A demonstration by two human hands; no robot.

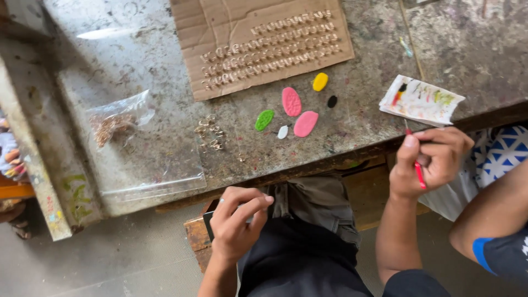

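My left hand (237,218) hangs below the worktable's front edge, over my lap, with its fingers pinched around a small item that I cannot make out. My right hand (432,158) is closed on a thin red-handled tool (420,175), just below a paint-smeared white paper (421,99). On the worn table (137,60) lie small flat clay shapes: two pink ovals (291,102) (306,124), a green leaf (264,119), a yellow piece (320,82), a black dot (332,101) and a white bit (282,132).
A cardboard sheet (220,33) carries rows of small metal pieces. A loose heap of metal findings (209,133) lies beside clear plastic bags (118,118). A wooden stool (197,236) is under me. Another person's arm (495,220) is at the right.
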